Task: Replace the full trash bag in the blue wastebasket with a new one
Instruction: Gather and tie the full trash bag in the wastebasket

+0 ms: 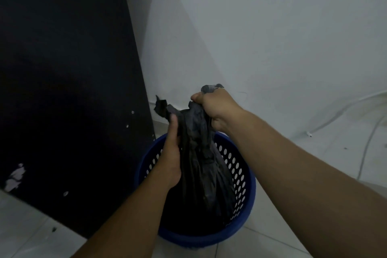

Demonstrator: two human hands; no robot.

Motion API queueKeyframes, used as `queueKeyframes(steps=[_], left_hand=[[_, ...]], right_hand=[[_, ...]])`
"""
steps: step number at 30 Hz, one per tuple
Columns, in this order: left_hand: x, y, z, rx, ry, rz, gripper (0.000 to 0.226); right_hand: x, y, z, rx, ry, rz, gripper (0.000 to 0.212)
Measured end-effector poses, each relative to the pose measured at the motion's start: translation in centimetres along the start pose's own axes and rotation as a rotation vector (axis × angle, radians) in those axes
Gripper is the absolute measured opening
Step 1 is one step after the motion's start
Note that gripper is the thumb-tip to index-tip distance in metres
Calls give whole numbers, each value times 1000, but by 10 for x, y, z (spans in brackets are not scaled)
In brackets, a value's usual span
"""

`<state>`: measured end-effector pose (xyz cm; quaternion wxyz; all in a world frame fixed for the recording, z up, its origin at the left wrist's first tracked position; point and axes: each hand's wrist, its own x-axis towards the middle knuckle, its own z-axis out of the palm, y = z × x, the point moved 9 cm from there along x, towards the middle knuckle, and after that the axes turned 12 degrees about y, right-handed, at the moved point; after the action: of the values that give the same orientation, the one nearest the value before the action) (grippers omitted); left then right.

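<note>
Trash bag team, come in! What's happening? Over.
Both hands gripping black trash bag neck. Bag bottom inside blue wastebasket. Dark panel close at left.

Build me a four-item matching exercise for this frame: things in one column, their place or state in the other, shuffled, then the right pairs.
Things:
1. black trash bag
2. blue wastebasket
3. left hand
4. right hand

Places or states:
A. perforated wall, standing on the tiled floor
B. grips the gathered top of the bag, highest up
C. gathered at the neck, lower part still inside the basket
D. holds the bag's neck lower, near the rim

Pairs: 1-C, 2-A, 3-D, 4-B
</note>
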<state>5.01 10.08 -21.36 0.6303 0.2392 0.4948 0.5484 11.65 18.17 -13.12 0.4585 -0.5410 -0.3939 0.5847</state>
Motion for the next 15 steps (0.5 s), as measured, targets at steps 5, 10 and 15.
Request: queueKeyframes(steps=[5, 10, 15], left_hand=[[3, -7, -5, 714, 108, 155, 116], [19, -8, -22, 475, 302, 6, 107], [19, -10, -24, 380, 314, -76, 45]], right_hand=[[-6, 1, -3, 39, 28, 104, 9], [-21, -9, -7, 40, -65, -31, 8], [-31, -9, -30, 66, -109, -169, 22]])
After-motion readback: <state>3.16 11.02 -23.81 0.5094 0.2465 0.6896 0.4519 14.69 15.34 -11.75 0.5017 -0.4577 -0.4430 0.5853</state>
